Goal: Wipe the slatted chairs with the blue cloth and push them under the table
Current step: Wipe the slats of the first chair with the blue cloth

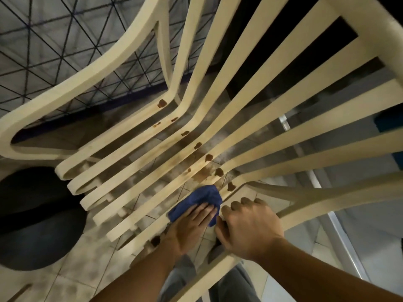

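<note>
Chair (98,68) fills the frame: cream plastic, stains at the seat bend. Left hand (189,225), lower centre, fingers flat, presses the cloth (202,197) onto a slat. Right hand (250,227), fingers curled over the armrest (316,199). Chair probably light and stiff; push by armrest. Cloth soft.

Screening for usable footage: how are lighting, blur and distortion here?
Head view: dim, warm light; wide-angle lens bows the cream plastic slatted chair; mild blur softens the left hand pressing the crumpled blue cloth and the right hand gripping the chair.
</note>
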`<state>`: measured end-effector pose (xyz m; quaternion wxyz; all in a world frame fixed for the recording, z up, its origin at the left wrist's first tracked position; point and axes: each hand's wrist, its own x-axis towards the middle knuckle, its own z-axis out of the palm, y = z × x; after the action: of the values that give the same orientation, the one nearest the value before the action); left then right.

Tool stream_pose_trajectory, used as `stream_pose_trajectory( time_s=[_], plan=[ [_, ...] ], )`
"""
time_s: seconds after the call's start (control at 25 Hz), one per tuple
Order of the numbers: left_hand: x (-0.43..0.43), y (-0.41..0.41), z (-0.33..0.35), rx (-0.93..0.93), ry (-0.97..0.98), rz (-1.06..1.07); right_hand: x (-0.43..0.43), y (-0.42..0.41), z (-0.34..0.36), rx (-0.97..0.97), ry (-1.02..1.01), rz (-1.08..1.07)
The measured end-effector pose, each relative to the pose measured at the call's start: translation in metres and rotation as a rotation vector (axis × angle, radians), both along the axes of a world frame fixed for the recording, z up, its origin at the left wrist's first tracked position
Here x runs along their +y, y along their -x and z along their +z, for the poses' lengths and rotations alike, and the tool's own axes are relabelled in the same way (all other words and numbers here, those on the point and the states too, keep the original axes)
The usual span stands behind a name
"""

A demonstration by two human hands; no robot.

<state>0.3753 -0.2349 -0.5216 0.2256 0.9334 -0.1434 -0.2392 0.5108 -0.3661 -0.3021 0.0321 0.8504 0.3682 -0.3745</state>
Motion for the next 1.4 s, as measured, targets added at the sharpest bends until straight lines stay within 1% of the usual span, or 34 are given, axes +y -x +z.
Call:
stream_pose_trajectory(
  time_s=[0.08,0.12,0.16,0.24,0.32,0.36,0.4,0.64,0.72,0.76,0.84,0.92,1.0,1.08,1.12,1.2,1.24,1.32,1.4],
  plan=[
    [-0.006,-0.014,-0.004,0.009,0.084,0.027,0.000,0.001,-0.001,-0.014,-0.024,0.001],
    [-0.006,-0.011,-0.006,-0.017,0.072,0.025,0.000,0.001,-0.002,-0.015,-0.030,0.000],
    [-0.006,-0.007,-0.006,-0.038,0.048,0.015,-0.001,0.001,-0.002,-0.011,-0.032,-0.002],
    [0.004,0.013,-0.009,-0.017,-0.040,-0.048,-0.002,0.001,-0.002,0.000,-0.029,-0.003],
    [0.021,0.044,-0.014,-0.092,-0.167,-0.126,-0.002,0.001,-0.002,0.006,-0.053,0.003],
    [0.030,0.061,-0.017,-0.151,-0.185,-0.154,-0.003,0.002,-0.001,0.011,-0.064,-0.008],
    [0.039,0.076,-0.018,-0.168,-0.174,-0.159,-0.003,0.003,0.000,0.013,-0.068,-0.017],
    [0.066,0.131,-0.002,-0.102,-0.199,-0.057,-0.004,0.000,0.002,0.027,-0.042,0.006],
    [0.072,0.132,-0.004,-0.137,-0.255,-0.073,-0.003,-0.002,0.002,0.048,-0.036,0.027],
    [0.074,0.129,-0.003,-0.150,-0.269,-0.088,-0.003,-0.003,0.002,0.053,-0.035,0.037],
    [0.073,0.117,0.005,-0.107,-0.262,-0.142,-0.002,-0.004,0.002,0.047,-0.023,0.055],
    [0.062,0.098,0.007,-0.082,-0.269,-0.149,-0.002,-0.004,0.002,0.040,-0.034,0.054],
    [0.042,0.071,0.001,-0.132,-0.270,-0.116,-0.001,-0.003,0.002,0.033,-0.058,0.047],
    [0.020,0.037,-0.004,-0.223,-0.233,-0.089,0.000,-0.002,-0.002,0.009,-0.072,0.048],
    [0.009,0.019,-0.004,-0.236,-0.199,-0.081,-0.001,-0.001,-0.004,-0.006,-0.078,0.041],
    [-0.004,-0.014,0.001,-0.192,-0.101,-0.094,-0.001,0.000,-0.005,-0.034,-0.085,0.030],
    [-0.008,-0.025,0.008,-0.181,-0.084,-0.090,-0.002,0.002,-0.006,-0.058,-0.096,0.024],
    [-0.012,-0.037,0.019,-0.155,-0.048,-0.034,-0.003,0.005,-0.008,-0.096,-0.123,-0.004],
    [-0.013,-0.032,0.016,-0.154,0.006,0.039,-0.004,0.007,-0.012,-0.113,-0.117,-0.005]
  ],
)
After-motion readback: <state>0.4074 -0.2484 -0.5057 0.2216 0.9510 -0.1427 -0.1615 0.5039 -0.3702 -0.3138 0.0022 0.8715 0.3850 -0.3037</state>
